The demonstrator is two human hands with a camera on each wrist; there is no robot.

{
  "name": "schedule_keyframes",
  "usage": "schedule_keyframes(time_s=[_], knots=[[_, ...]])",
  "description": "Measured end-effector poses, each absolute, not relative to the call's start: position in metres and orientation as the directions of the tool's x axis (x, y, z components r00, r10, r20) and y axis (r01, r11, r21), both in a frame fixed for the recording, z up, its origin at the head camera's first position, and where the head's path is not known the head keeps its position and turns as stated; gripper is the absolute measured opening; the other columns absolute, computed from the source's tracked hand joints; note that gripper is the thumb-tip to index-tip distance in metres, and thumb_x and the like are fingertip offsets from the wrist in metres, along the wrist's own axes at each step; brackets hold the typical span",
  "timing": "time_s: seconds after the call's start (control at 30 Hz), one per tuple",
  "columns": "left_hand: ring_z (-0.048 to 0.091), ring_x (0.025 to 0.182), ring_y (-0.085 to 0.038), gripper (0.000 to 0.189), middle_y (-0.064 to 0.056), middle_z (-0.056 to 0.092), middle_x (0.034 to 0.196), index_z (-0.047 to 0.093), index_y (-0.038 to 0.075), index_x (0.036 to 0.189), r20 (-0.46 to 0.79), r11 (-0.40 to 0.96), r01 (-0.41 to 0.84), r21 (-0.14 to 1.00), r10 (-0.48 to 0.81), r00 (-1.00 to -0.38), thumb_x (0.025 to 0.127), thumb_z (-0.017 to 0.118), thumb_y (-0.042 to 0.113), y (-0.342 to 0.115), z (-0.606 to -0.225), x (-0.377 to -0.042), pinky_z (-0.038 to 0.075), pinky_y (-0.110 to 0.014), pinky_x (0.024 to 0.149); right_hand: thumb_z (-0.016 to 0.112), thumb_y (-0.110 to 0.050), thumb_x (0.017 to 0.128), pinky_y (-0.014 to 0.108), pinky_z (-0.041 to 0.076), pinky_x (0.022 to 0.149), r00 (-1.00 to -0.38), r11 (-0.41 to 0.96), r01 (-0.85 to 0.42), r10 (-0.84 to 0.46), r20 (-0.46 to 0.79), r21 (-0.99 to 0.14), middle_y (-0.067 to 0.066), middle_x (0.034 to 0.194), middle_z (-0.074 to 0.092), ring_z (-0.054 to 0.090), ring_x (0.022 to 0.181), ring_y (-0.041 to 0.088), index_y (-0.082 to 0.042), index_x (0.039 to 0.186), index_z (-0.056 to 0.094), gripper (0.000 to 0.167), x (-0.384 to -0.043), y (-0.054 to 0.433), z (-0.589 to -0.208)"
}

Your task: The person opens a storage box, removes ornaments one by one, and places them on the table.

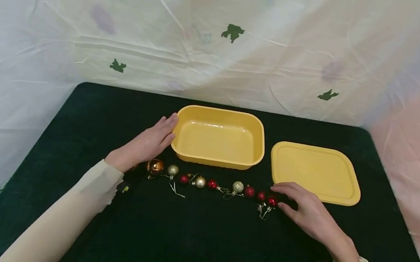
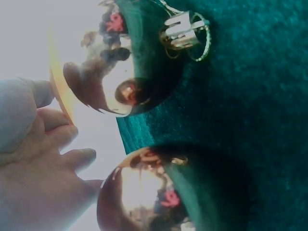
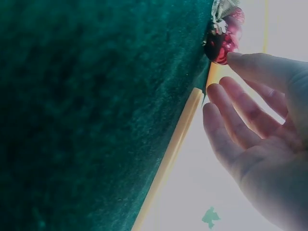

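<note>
With fairly straight fingers, my left hand (image 1: pixel 148 141) rests against the left wall of a yellow plastic container (image 1: pixel 215 161). Its inside shows no contents. A row of Christmas baubles lies in front of it: a copper bauble (image 1: pixel 155 166) at the left, gold ones such as this glittery bauble (image 1: pixel 238 187), and red ones. My right hand (image 1: pixel 309 213) hovers by the row's right end, fingers loosely bent, thumb close to a shiny red bauble (image 1: pixel 272 201); whether it touches cannot be told. In the left wrist view, two copper baubles (image 2: pixel 144 192) loom large, one partly hidden by my wrist in the head view.
A yellow lid (image 1: pixel 315 171) lies flat right of the container, partly behind my right hand. Dark green cloth (image 1: pixel 185 240) covers the table. Pale patterned fabric (image 1: pixel 279 46) hangs behind and at both sides.
</note>
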State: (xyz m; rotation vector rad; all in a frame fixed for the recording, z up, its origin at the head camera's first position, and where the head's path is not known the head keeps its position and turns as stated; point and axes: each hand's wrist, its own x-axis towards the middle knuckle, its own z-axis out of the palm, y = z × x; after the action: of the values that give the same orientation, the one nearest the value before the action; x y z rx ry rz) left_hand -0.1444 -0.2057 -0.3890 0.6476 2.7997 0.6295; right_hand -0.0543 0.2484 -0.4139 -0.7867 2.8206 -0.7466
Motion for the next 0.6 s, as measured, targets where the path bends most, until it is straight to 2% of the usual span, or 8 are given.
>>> schedule_keyframes(time_s=[0.17, 0.33, 0.6], knots=[[0.013, 0.157, -0.038, 0.061, -0.016, 0.012, 0.172, 0.015, -0.001, 0.164, -0.081, 0.793, 0.380, 0.476, 0.470, -0.879, 0.114, 0.040, 0.024, -0.208, -0.389, -0.144, 0.015, -0.053, 0.127, 0.079, -0.001, 0.090, 0.050, 0.059, 0.089, -0.864, 0.739, -0.458, -0.501, 0.052, -0.494, 0.003, 0.129, 0.067, 0.066, 0.114, 0.022, -0.013, 0.133, 0.068, 0.046, -0.051, 0.247, -0.410], [0.009, 0.158, -0.034, 0.065, -0.012, 0.009, 0.173, 0.014, 0.004, 0.165, -0.050, 0.754, 0.388, 0.529, 0.484, -0.873, 0.114, 0.038, 0.036, -0.217, -0.412, -0.152, 0.011, -0.051, 0.127, 0.076, -0.005, 0.094, 0.049, 0.060, 0.088, -0.878, 0.730, -0.447, -0.470, 0.095, -0.518, 0.003, 0.126, 0.069, 0.068, 0.112, 0.022, -0.012, 0.132, 0.068, 0.039, -0.050, 0.246, -0.406], [0.013, 0.158, -0.034, 0.060, -0.015, 0.012, 0.172, 0.016, 0.000, 0.164, -0.081, 0.789, 0.378, 0.484, 0.471, -0.879, 0.114, 0.040, 0.024, -0.207, -0.389, -0.144, 0.013, -0.051, 0.127, 0.070, -0.018, 0.101, 0.052, 0.058, 0.086, -0.904, 0.754, -0.427, -0.365, 0.221, -0.500, 0.008, 0.129, 0.069, 0.068, 0.110, 0.027, -0.009, 0.133, 0.068, 0.033, -0.057, 0.248, -0.397]])
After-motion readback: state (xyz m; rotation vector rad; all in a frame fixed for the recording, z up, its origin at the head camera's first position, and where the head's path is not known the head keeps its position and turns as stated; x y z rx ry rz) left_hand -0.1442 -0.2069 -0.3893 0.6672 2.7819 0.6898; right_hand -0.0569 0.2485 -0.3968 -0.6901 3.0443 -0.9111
